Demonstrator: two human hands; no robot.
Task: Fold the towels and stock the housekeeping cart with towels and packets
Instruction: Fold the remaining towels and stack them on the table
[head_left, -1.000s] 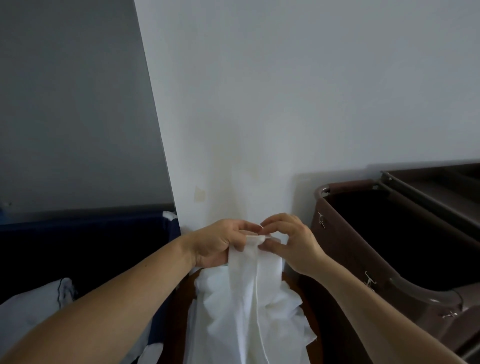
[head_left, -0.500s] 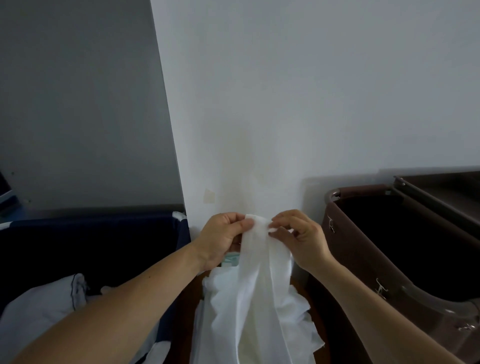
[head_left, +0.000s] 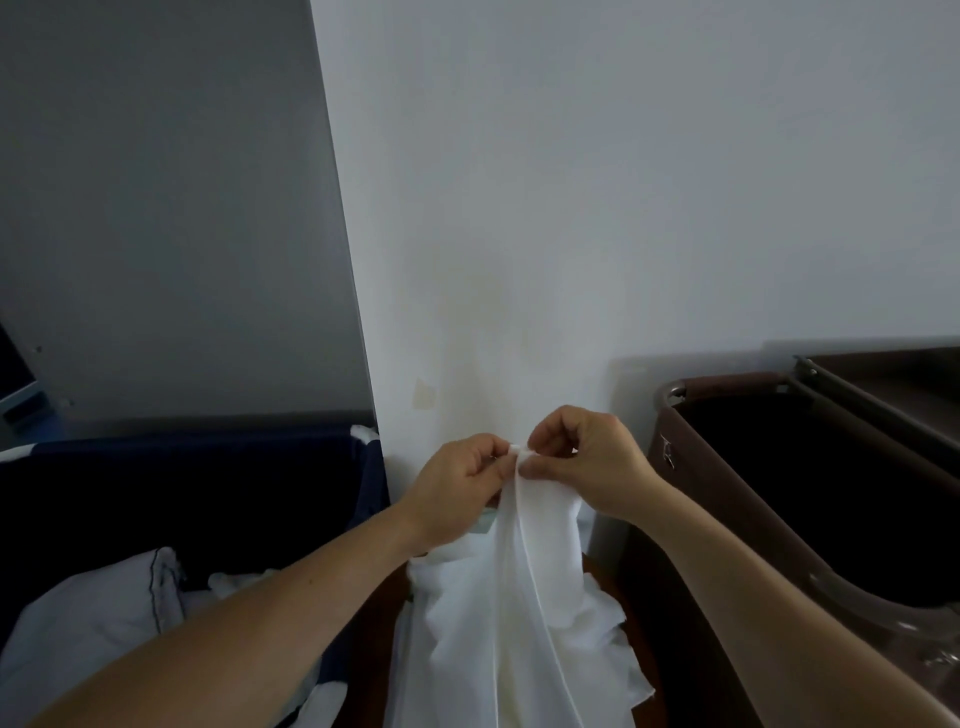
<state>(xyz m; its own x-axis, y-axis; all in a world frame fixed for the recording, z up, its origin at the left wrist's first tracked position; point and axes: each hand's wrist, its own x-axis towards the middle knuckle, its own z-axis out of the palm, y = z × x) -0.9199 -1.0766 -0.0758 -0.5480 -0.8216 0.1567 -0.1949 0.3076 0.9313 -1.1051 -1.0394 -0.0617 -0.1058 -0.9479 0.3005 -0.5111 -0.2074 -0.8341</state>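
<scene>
Hands (head_left: 457, 488) (head_left: 587, 462) atop vertical towel (head_left: 519, 597)

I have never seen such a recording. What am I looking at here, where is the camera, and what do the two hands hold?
No machine here: a person works with bare hands, and the camera sits on the person's head, looking forward and down. The left hand and the right hand both pinch the top edge of a white towel, which hangs down before a white wall. A dark blue bin with white linen stands left; a brown cart stands right.
</scene>
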